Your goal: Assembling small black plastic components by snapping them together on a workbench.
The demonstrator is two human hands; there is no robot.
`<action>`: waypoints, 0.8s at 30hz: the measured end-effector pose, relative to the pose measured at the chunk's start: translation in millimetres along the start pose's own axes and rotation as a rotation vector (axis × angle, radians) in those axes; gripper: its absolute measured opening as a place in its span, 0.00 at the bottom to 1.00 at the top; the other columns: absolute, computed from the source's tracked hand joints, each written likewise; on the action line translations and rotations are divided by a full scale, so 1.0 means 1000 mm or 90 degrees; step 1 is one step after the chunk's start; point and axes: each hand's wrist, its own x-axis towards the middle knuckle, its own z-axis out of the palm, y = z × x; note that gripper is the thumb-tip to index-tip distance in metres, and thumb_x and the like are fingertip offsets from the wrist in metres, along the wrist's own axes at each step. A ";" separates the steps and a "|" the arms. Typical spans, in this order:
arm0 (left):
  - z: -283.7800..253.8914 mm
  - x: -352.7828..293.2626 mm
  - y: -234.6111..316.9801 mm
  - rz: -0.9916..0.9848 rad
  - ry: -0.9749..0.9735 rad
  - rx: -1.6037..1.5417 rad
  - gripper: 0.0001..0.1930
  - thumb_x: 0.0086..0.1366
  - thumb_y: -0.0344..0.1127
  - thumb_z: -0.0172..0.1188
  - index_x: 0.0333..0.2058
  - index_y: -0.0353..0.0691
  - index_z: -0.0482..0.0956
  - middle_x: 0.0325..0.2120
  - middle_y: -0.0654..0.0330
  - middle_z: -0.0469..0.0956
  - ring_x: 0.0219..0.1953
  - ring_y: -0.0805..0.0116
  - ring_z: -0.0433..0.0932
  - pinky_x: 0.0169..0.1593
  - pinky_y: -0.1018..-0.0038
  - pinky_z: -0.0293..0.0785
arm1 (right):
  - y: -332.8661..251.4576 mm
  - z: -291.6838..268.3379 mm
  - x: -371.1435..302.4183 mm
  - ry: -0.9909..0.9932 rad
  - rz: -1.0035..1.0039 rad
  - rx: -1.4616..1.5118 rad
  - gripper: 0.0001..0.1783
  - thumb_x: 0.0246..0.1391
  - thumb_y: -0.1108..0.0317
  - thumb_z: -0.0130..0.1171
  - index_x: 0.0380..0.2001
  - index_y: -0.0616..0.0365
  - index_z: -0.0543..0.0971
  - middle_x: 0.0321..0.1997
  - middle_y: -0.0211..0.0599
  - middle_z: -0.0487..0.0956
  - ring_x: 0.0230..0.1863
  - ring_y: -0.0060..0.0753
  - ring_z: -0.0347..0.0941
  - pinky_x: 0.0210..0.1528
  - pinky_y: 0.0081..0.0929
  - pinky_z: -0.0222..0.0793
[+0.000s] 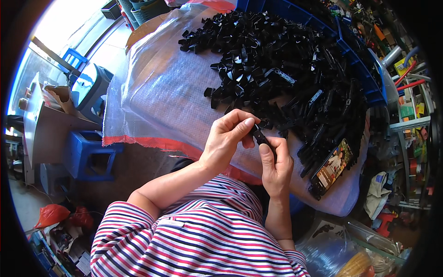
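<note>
Both hands meet over the near edge of a sack-covered work surface. A short, narrow black plastic piece (260,135) spans the gap between them. My left hand (225,139) pinches its upper end between thumb and fingers. My right hand (277,167) is closed round its lower end, thumb on top. Just beyond them lies a big heap of black plastic parts (249,55): small bent pieces to the left and far side, longer strips (318,134) to the right. What exact kind of part these are, I cannot tell.
A white woven sack (161,92) with a red hem covers the surface. A phone with a lit screen (333,167) leans at the heap's right. Blue crates (304,17) stand behind. At left is a blue stool (90,154); at right, a cluttered metal rack (410,124).
</note>
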 end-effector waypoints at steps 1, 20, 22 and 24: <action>0.000 0.000 0.000 -0.018 -0.002 -0.017 0.10 0.64 0.38 0.54 0.36 0.36 0.75 0.21 0.67 0.72 0.23 0.82 0.70 0.28 0.84 0.68 | 0.001 0.000 0.000 0.001 -0.006 -0.003 0.13 0.59 0.60 0.51 0.35 0.61 0.71 0.25 0.30 0.72 0.25 0.19 0.63 0.27 0.18 0.61; 0.008 -0.017 0.005 0.190 0.054 0.312 0.07 0.65 0.31 0.51 0.35 0.33 0.74 0.24 0.67 0.72 0.21 0.86 0.64 0.24 0.87 0.61 | -0.009 0.019 0.001 0.029 0.073 0.114 0.09 0.60 0.66 0.49 0.29 0.60 0.69 0.20 0.23 0.65 0.22 0.13 0.58 0.23 0.15 0.56; 0.004 -0.019 0.000 0.119 -0.043 0.110 0.13 0.66 0.38 0.51 0.43 0.35 0.70 0.34 0.64 0.74 0.35 0.79 0.71 0.38 0.83 0.67 | -0.010 0.024 0.001 0.034 0.058 0.114 0.12 0.61 0.62 0.48 0.30 0.60 0.69 0.23 0.25 0.67 0.24 0.13 0.59 0.25 0.15 0.57; 0.009 -0.024 -0.002 0.096 -0.069 0.053 0.13 0.66 0.39 0.51 0.43 0.36 0.71 0.35 0.65 0.71 0.38 0.77 0.67 0.45 0.79 0.63 | -0.016 0.021 0.006 0.031 0.094 0.154 0.15 0.62 0.58 0.45 0.33 0.61 0.70 0.27 0.27 0.68 0.28 0.14 0.61 0.29 0.16 0.59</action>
